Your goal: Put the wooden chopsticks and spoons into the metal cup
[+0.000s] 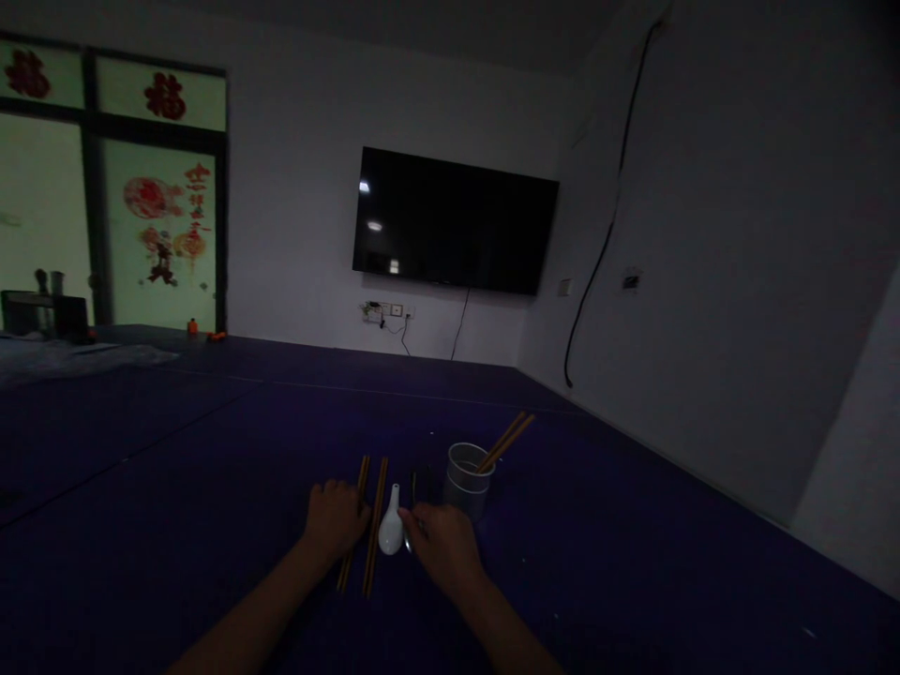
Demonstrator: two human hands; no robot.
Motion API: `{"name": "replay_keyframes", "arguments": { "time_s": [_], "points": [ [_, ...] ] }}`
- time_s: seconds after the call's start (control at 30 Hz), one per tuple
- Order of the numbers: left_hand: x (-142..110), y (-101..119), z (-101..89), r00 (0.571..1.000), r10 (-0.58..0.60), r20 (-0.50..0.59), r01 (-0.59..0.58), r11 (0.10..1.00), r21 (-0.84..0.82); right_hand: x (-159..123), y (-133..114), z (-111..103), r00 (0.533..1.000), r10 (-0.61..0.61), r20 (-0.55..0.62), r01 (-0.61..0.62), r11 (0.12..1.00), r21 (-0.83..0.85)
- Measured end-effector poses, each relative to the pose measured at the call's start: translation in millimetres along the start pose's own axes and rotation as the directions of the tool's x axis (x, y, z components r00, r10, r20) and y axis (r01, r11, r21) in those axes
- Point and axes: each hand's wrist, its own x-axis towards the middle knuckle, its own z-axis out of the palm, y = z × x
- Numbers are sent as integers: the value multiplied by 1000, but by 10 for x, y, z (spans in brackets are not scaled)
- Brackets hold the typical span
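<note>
Leaning in from the near side of the cup (467, 483), both hands are over the table (605, 572) in the head view. The right hand (442, 546) is just left of the cup and a little nearer the wearer, its thumb and forefinger narrowed in a pinch on the metal utensil (409, 542), which it partly covers. Farther left of the cup, just beside that pinch, lies the white spoon (390, 535), bowl toward the wearer, between the two hands. Left of the spoon, counting away from the cup, come the inner chopsticks (376, 525), lying close beside the fingers of the left hand (336, 517), then the outer chopsticks (364, 472), which pass under that hand. Its fingers are bent over them; whether they grip or only rest, I cannot tell. Both pairs point away from the wearer. The cup chopsticks (507, 442) stand tilted inside the cup, their tops leaning out over its right rim. Well beyond the cup, the screen (456, 222) hangs on the wall (295, 206).
</note>
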Motion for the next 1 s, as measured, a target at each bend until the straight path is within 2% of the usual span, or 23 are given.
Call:
{"name": "replay_keyframes", "arguments": {
  "time_s": [0.57,1.0],
  "points": [
    [38,12,1,999,-7,36,7,1000,11,-10,-14,-41,1000,7,-5,-7,1000,-4],
    [5,40,-31,1000,30,6,-30,996,79,-4,-5,-25,1000,14,3,-14,1000,-7]
  ]
}}
